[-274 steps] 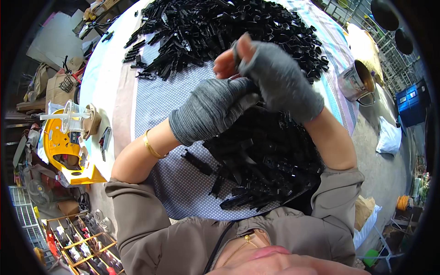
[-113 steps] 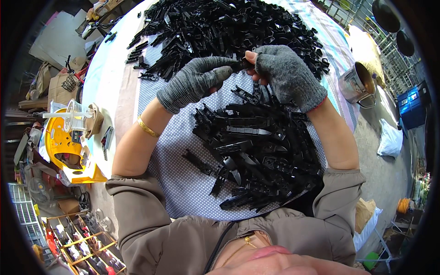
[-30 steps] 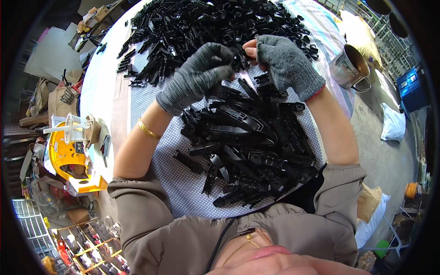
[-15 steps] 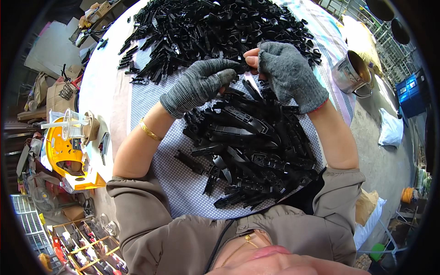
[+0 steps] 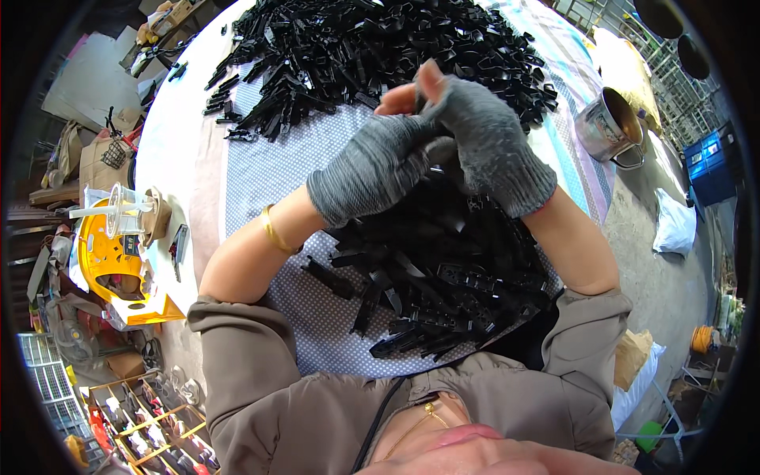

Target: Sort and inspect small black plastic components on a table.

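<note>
Both touching in my head view, gloved left hand [image 5: 376, 168] curled against gloved right hand [image 5: 489, 141], whether either grasps anything I cannot tell, near pile of black parts [image 5: 467, 289] partly beneath them, larger pile [image 5: 372, 47] beyond them, metal mug [image 5: 599, 131] off to their right.

Left grip [image 5: 381, 169]: streaked grey knit glove [image 5: 348, 188] | Right grip [image 5: 481, 127]: plainer grey knit glove [image 5: 505, 162], open-fingered | Behind left grip, on wrist: gold-coloured bangle [image 5: 276, 230] | Behind both grips: taupe jacket [image 5: 332, 419], gathered sleeves [image 5: 245, 348], black cord [image 5: 378, 424], gold-coloured necklace [image 5: 429, 409], round bead
</note>
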The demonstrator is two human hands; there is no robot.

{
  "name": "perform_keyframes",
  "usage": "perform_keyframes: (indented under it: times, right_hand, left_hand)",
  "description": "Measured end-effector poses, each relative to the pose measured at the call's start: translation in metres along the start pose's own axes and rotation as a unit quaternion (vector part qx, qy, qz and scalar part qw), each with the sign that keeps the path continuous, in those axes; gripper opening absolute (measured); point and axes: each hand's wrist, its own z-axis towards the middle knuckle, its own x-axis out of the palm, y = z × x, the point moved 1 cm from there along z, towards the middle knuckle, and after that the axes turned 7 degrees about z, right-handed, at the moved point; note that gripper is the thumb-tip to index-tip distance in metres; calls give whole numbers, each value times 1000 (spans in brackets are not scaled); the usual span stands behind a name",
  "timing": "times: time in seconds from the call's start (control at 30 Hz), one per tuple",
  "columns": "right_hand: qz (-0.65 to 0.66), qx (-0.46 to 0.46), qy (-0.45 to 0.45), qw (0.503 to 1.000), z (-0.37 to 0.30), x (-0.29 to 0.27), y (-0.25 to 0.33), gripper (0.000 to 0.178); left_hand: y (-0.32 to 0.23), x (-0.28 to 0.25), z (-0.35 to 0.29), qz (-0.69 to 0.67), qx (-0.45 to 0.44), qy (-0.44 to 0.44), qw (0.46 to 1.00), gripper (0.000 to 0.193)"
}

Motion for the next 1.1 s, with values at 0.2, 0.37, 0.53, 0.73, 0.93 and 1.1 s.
perform_keyframes:
  times: [0.2, 0.37, 0.53, 0.73, 0.93, 1.1]
  right_hand:
    - [185, 78, -14, 980, 0, -1, -5, 51]
    - [103, 261, -197, 939, 0, -71, -38, 26]
    - [-323, 95, -28, 941, -6, -57, -59, 23]
    - [-473, 183, 60, 860, -2, -28, -68, 25]
    - [-501, 182, 83, 842, -13, -26, -58, 23]
    - [-488, 212, 113, 839, -14, -25, -56, 19]
  left_hand:
    - [-15, -5, -7, -4, -15, 34, 999, 25]
    - [-31, -26, -8, 38, 56, 123, 990, 26]
    - [39, -70, -3, 223, -25, 34, 974, 20]
    - [103, -67, -10, 545, -193, 85, 811, 28]
    - [87, -65, -7, 480, -147, 95, 860, 29]
    - [61, -48, -4, -105, -159, -10, 982, 38]
